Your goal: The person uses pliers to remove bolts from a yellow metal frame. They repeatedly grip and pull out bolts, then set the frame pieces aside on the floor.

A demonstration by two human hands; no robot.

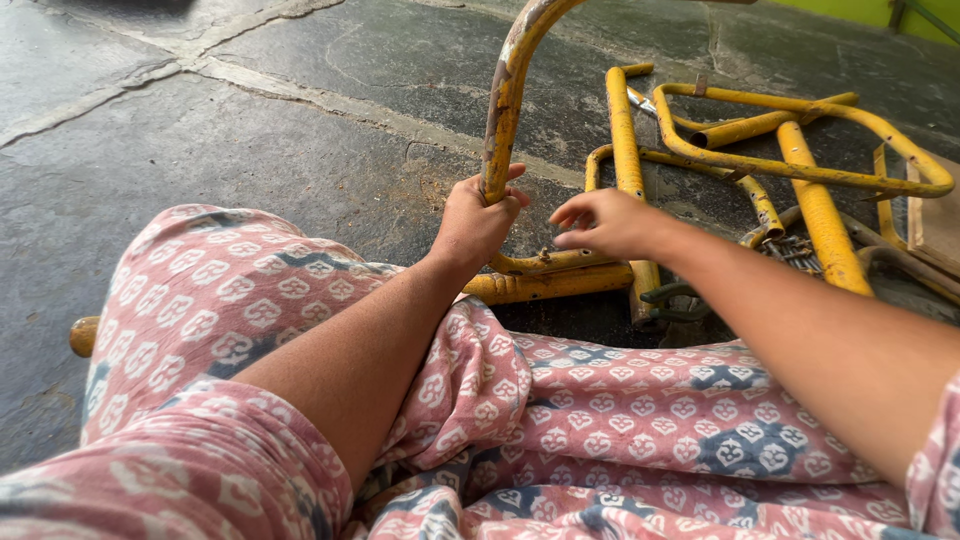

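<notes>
Holding: left hand (pixel 472 222) wrapped round curved yellow tube (pixel 503 100), upright on stone floor (pixel 250 140).
R hand (pixel 600 222): fingers loosely spread, holding nothing, hovering just above bolt (pixel 545 254) at the frame joint.
Step, prob.: steadying the tube.
Next needs: fingertip pinch on bolt w/ tube steady.

My left hand (pixel 473 222) is closed in a full grip, fingers wrapped round and thumb up, the wrist straight and the forearm running out over my raised left knee. My right hand (pixel 603 222) is held in the air just beside it, palm down, fingers loosely curled and grasping nothing, forearm entering from the right.
</notes>
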